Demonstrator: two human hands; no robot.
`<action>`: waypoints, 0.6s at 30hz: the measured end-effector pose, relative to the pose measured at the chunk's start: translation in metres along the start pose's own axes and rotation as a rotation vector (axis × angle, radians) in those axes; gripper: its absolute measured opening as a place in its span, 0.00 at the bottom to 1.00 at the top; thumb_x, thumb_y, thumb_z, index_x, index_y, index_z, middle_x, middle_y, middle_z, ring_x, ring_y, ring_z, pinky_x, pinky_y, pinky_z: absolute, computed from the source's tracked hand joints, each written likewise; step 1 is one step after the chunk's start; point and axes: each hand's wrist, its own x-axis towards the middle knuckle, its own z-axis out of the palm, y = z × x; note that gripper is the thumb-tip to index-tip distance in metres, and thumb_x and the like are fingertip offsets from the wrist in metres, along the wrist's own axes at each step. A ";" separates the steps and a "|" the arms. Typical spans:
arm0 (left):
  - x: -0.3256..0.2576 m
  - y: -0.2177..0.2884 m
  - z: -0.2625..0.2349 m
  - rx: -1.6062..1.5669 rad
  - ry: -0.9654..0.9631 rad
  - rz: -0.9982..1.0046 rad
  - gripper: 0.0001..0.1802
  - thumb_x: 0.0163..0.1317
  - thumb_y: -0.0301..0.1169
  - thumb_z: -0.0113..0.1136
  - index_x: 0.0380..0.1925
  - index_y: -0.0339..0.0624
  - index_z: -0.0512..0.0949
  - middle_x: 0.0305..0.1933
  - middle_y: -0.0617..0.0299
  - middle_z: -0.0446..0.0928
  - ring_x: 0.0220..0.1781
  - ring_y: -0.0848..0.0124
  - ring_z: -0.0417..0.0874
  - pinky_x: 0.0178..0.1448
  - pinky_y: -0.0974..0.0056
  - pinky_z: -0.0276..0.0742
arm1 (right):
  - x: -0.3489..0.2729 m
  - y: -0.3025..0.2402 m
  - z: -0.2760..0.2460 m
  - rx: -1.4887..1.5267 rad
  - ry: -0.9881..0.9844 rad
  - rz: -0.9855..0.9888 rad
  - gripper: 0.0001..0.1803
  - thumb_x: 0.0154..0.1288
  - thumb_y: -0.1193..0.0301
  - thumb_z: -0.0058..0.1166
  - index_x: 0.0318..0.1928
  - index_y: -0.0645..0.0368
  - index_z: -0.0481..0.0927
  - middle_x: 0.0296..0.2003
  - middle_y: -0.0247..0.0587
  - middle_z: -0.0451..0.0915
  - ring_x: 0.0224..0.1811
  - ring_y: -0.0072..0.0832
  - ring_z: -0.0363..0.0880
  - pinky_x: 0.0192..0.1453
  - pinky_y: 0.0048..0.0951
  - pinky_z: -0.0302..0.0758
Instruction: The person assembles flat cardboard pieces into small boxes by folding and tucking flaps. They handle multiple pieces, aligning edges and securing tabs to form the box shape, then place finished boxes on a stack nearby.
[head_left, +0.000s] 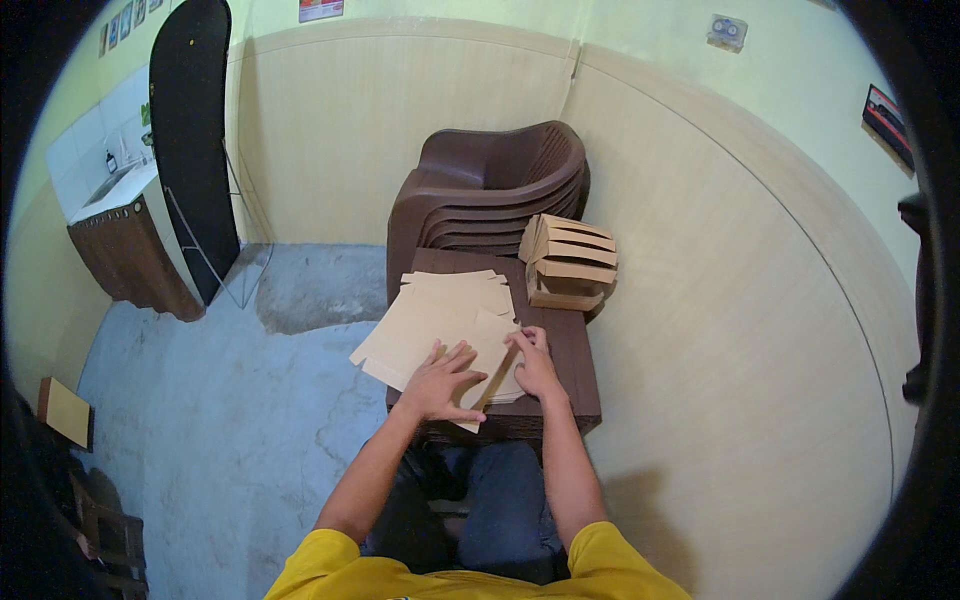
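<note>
Flat tan cardboard box blanks (pixel 430 315) with notched, tabbed edges lie in a loose stack in front of me. My left hand (pixel 440 386) presses down on the top one near its close edge, palm down with fingers spread. At the right edge of that top blank, a narrow strip is bent upward. My right hand (pixel 536 362) has its fingers curled and pinched at the far end of this strip. The exact fingertip contact is partly hidden by the hand itself.
Under the blanks is a brown slatted surface (pixel 572 385). Folded cardboard boxes (pixel 570 262) stand at its far right. Stacked brown plastic chairs (pixel 490 180) are behind it, by the panelled wall. An ironing board (pixel 192 140) leans at the far left, beside a curtained sink counter (pixel 135 255).
</note>
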 end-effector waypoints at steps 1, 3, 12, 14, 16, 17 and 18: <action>-0.006 0.004 -0.004 -0.023 0.038 0.006 0.55 0.49 0.79 0.69 0.69 0.54 0.82 0.81 0.49 0.70 0.90 0.48 0.56 0.90 0.29 0.39 | -0.007 0.002 -0.007 0.012 0.018 0.038 0.22 0.59 0.83 0.63 0.54 0.52 0.84 0.66 0.49 0.71 0.69 0.55 0.73 0.76 0.49 0.73; -0.027 0.013 -0.007 -0.037 0.089 0.000 0.57 0.47 0.79 0.71 0.72 0.58 0.79 0.82 0.51 0.69 0.90 0.48 0.55 0.89 0.26 0.36 | -0.022 0.005 -0.016 0.043 0.069 0.060 0.17 0.56 0.83 0.66 0.46 0.54 0.84 0.68 0.48 0.72 0.70 0.54 0.75 0.77 0.49 0.73; -0.093 0.048 0.044 0.008 0.519 -0.223 0.29 0.53 0.30 0.78 0.58 0.47 0.85 0.69 0.57 0.81 0.75 0.55 0.79 0.84 0.37 0.65 | -0.069 0.009 -0.034 0.173 0.072 0.049 0.16 0.49 0.81 0.76 0.38 0.57 0.84 0.70 0.44 0.79 0.74 0.47 0.74 0.78 0.45 0.71; -0.097 0.039 0.047 -0.147 0.570 -0.220 0.25 0.55 0.26 0.76 0.55 0.45 0.85 0.66 0.56 0.83 0.74 0.54 0.81 0.85 0.37 0.64 | -0.078 0.008 -0.043 0.262 0.015 0.156 0.23 0.48 0.79 0.78 0.46 0.55 0.85 0.71 0.42 0.79 0.75 0.44 0.74 0.78 0.44 0.71; -0.101 0.031 0.046 -0.321 0.608 -0.218 0.20 0.58 0.20 0.71 0.52 0.42 0.86 0.61 0.55 0.87 0.71 0.53 0.84 0.87 0.36 0.60 | -0.084 0.007 -0.055 0.351 -0.004 0.269 0.33 0.46 0.76 0.81 0.56 0.53 0.85 0.73 0.39 0.78 0.75 0.40 0.74 0.77 0.45 0.72; -0.104 0.026 0.044 -0.366 0.596 -0.213 0.19 0.58 0.19 0.70 0.51 0.42 0.86 0.60 0.55 0.88 0.71 0.53 0.85 0.87 0.35 0.60 | -0.084 0.006 -0.059 0.380 -0.046 0.226 0.40 0.45 0.74 0.83 0.62 0.51 0.82 0.74 0.39 0.77 0.76 0.40 0.73 0.78 0.46 0.71; -0.105 0.020 0.042 -0.411 0.588 -0.209 0.18 0.58 0.19 0.70 0.50 0.42 0.87 0.59 0.55 0.88 0.70 0.53 0.86 0.88 0.35 0.59 | -0.082 0.006 -0.065 0.410 -0.087 0.182 0.47 0.43 0.72 0.85 0.68 0.50 0.79 0.75 0.38 0.76 0.78 0.39 0.72 0.79 0.47 0.70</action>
